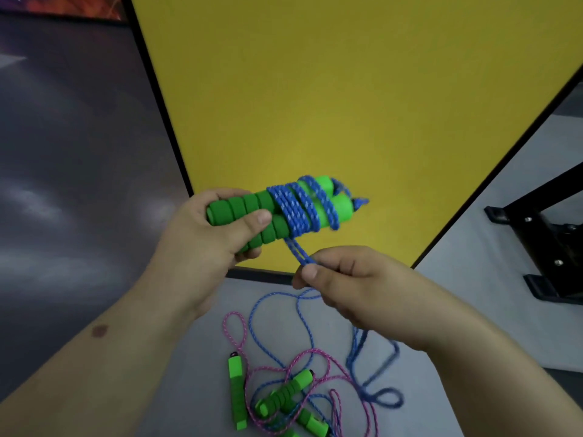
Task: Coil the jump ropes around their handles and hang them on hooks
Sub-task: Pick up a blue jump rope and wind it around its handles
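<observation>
My left hand [205,234] grips two green foam handles [246,212] held side by side in front of the yellow wall panel. Several turns of blue rope [299,206] are wound around their far half. Two strands of that rope run down from the coil to my right hand [347,285], which pinches them between thumb and fingers. The rest of the blue rope [372,373] hangs from that hand and lies in loops on the floor. No hook is in view.
On the grey floor [473,294] below lie more green handles [284,395], tangled with a pink rope [236,329] and blue rope. A black metal frame [542,244] stands at the right. A dark wall [79,152] is at the left.
</observation>
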